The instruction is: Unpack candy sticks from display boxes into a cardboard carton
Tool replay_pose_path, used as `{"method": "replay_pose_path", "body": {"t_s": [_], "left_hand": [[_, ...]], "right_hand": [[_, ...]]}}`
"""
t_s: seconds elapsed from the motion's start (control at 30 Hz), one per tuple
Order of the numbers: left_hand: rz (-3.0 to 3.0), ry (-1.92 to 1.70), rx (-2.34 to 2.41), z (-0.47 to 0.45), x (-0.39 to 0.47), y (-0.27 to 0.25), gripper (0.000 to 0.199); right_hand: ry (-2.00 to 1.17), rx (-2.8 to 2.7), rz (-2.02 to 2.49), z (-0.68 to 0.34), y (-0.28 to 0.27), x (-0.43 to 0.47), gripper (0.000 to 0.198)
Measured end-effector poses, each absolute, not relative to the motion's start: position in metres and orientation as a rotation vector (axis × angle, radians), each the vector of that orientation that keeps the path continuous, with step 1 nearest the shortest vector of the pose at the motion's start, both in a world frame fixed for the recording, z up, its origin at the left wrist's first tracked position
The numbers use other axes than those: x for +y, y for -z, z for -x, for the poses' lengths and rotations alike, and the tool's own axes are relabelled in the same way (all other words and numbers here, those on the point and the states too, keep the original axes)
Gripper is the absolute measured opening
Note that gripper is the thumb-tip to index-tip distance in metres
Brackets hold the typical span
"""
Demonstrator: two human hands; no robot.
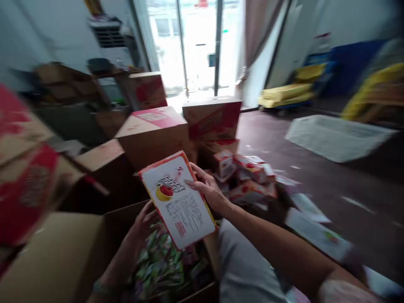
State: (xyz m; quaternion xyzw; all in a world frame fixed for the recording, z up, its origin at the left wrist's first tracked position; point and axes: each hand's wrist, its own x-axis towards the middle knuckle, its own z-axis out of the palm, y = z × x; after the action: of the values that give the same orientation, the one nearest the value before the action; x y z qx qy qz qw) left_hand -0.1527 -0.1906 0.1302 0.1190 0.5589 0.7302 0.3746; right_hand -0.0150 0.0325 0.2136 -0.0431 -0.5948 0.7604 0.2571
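Observation:
My right hand [210, 189] grips a flat white carton [179, 202] with orange-red edges, its thumb on the printed face and its fingers round the upper right edge. The carton is tilted and bears dark lettering and a picture of a yellow bowl with red contents. My left hand [142, 225] is beside the carton's left edge, fingers apart, with the fingertips partly hidden behind it. Whether they touch it I cannot tell. Below both hands stands an open cardboard box [78, 240] holding many small green and purple packets [160, 261].
Several printed cardboard boxes [151, 126] are stacked ahead and to the left. Smaller red-and-white cartons [252, 185] lie heaped at my right. Flat printed sheets [315, 231] lie on the floor. Farther right are a white crate [337, 139] and a trolley with yellow bundles [284, 94].

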Motion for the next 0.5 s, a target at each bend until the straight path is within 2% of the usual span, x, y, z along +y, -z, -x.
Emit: {"method": "replay_pose_path", "body": {"t_s": [0.13,0.27,0.37,0.5], "left_hand": [[-0.199,-2.029,1.22,0.146,-0.218,-0.144,0.06],[0.062,-2.036,1.091,0.138,-0.242,-0.107,0.051],[0.134,-2.051,0.998,0.135,-0.249,-0.08,0.048],[0.076,-1.961,1.004,0.143,-0.247,-0.072,0.047]], "right_hand": [[-2.736,-1.294,0.0,0.075,-0.169,-0.034,0.052],[-3.086,-1.102,0.366,0.099,-0.113,-0.063,0.049],[-3.13,-1.121,0.672,0.105,-0.083,-0.067,0.048],[-2.979,-1.289,0.797,0.117,-0.058,-0.068,0.046]]}}
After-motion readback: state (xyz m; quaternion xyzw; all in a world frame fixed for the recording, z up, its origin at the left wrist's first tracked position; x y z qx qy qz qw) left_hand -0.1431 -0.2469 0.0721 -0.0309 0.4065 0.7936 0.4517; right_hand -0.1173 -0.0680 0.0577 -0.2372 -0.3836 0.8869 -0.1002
